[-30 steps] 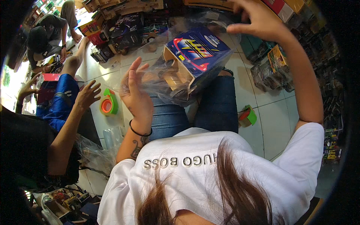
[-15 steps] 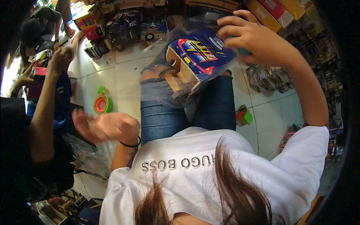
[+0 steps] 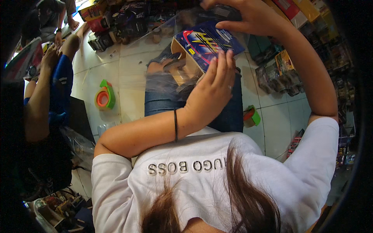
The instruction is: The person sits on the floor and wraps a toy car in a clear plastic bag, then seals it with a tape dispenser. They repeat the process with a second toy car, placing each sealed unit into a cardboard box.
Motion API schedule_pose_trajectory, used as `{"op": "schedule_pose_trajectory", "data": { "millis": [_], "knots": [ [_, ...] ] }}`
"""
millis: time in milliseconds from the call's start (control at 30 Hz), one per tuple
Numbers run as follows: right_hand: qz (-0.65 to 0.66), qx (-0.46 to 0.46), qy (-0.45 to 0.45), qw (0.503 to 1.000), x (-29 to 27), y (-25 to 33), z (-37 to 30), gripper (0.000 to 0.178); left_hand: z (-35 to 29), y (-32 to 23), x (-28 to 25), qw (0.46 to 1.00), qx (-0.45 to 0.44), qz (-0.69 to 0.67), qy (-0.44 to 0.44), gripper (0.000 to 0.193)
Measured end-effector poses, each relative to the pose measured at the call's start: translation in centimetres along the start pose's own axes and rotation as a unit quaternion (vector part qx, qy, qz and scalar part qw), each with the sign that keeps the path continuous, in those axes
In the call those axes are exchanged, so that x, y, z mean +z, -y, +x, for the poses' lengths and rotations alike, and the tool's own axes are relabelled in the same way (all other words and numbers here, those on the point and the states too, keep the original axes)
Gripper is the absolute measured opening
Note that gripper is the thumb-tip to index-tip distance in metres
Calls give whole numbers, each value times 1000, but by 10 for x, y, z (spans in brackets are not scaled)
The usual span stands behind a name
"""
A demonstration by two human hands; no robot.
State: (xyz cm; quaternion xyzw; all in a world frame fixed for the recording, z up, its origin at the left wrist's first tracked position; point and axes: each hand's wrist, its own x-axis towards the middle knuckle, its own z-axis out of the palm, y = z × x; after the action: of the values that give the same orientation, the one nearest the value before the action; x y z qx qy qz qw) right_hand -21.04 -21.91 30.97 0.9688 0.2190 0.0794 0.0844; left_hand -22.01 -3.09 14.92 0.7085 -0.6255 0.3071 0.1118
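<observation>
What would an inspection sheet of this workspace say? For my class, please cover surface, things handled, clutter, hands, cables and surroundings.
Surface: pale tiled floor; the work lies over the person's thighs, in blue jeans.
Things handled: blue printed box, tilted, wooden parts showing at its open side; thin clear plastic about it.
Clutter: green tape dispenser left of the legs, another green dispenser right of them.
Hands: left hand on the box, fingers extended; right hand beyond its far side, thumb and fingers apart.
Cables: nothing seen for certain; the lower left is dim.
Surroundings: co-worker in blue at left; wrapped packages at right.
</observation>
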Motion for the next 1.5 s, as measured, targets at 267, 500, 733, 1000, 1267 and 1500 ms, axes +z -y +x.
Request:
{"op": "schedule_pose_trajectory", "data": {
  "millis": [267,500,733,1000,1267,1500],
  "knots": [
    [-38,13,155,987,27,-13,43,14,5,16,-1,989,-72,-132,-13,80],
    [-88,-120,-57,987,35,-6,30,12,-3,27,0,989,-74,-126,-31,75],
    [-89,-181,26,979,39,-6,28,13,5,34,2,992,-83,-89,-20,80],
    [-130,-190,-28,973,48,9,1,13,1,33,2,992,-90,-84,-9,91],
    [-108,-174,-57,977,45,11,1,13,4,37,4,992,-101,-70,-14,89],
    [-116,-176,-21,977,47,10,4,11,4,40,5,993,-97,-60,-12,86]
  ]
}}
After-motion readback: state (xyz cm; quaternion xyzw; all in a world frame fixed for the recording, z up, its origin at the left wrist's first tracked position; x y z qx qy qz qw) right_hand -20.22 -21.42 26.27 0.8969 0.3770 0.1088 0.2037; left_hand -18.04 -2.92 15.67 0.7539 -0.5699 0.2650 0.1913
